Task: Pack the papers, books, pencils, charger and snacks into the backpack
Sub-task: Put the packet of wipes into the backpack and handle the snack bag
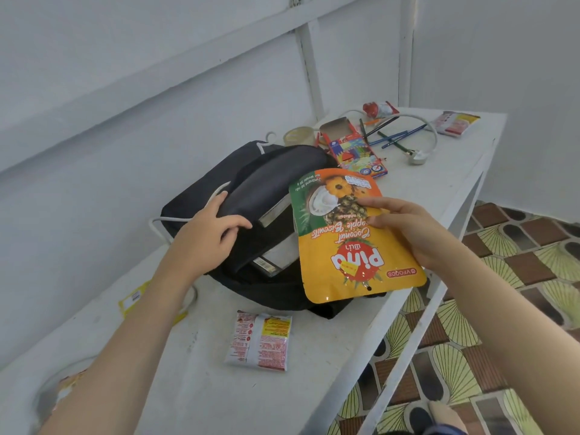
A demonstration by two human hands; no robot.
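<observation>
A black backpack (251, 189) lies open on the white table (314, 356), with books (276, 211) showing inside its mouth. My left hand (207, 233) grips the raised flap of the bag. My right hand (411, 227) pinches a yellow-orange biscuit pouch (342, 243) and holds it over the bag's opening. A white-and-red snack packet (259, 340) lies on the table in front of the bag. Behind the bag sit a coloured pencil box (354, 149), loose pencils (389, 136) and a white charger with its plug (417, 155).
A tape roll (298, 136), a red-and-white tube (379, 108) and another snack packet (455, 122) lie at the far end. A yellow packet (135, 299) sits left of my forearm. The table's right edge drops to a patterned tiled floor (502, 309). Walls close the left and back.
</observation>
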